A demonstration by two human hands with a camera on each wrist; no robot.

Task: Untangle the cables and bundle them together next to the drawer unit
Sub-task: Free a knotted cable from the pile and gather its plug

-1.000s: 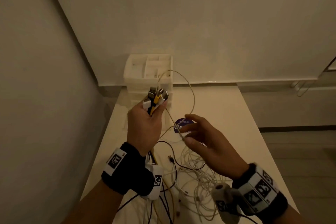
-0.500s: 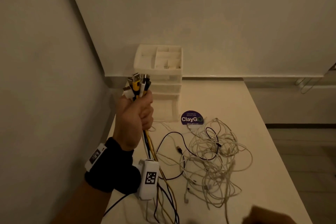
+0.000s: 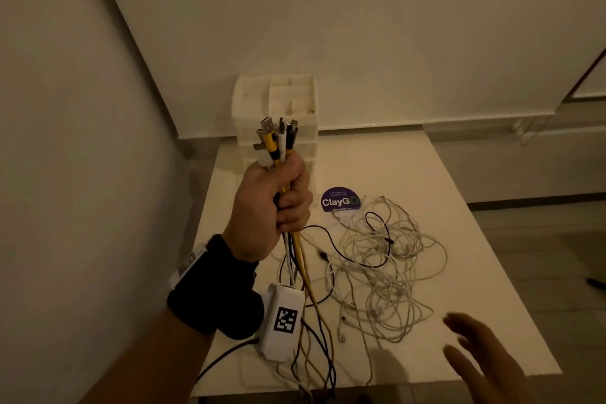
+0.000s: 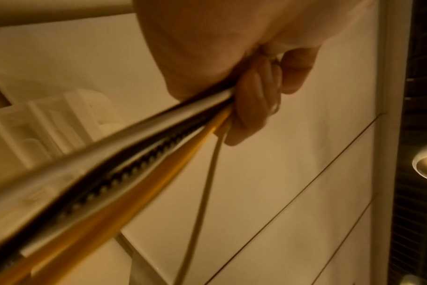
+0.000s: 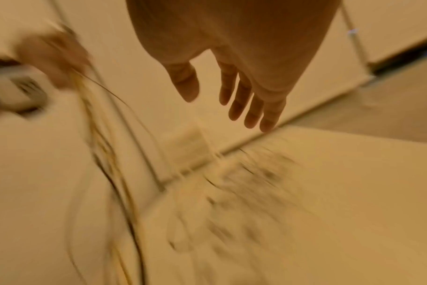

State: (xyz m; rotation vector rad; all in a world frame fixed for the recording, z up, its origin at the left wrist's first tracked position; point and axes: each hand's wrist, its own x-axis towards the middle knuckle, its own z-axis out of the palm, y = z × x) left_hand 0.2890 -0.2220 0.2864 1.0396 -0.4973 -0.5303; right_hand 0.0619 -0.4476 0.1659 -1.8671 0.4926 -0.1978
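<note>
My left hand (image 3: 278, 203) is raised above the table's left side and grips a bunch of cables (image 3: 278, 144) in a fist, their plugs sticking up, yellow, white and black cords (image 3: 305, 269) hanging down. In the left wrist view the fingers (image 4: 254, 100) curl round the cords (image 4: 144, 165). A tangle of white cables (image 3: 383, 269) with one black cable lies on the table. My right hand (image 3: 482, 357) hovers open at the near right, fingers (image 5: 246, 96) spread, holding nothing. The white drawer unit (image 3: 275, 102) stands at the table's back left.
A round purple ClayGo sticker (image 3: 339, 200) lies beside the drawer unit. The white table (image 3: 459, 207) ends at the right and near edges, with floor beyond. Walls close in at the left and back. The right wrist view is blurred.
My right hand let go of the white cable, dropped out of view, and now comes back in open at the lower right. The left hand stays raised, gripping the plug ends.
</note>
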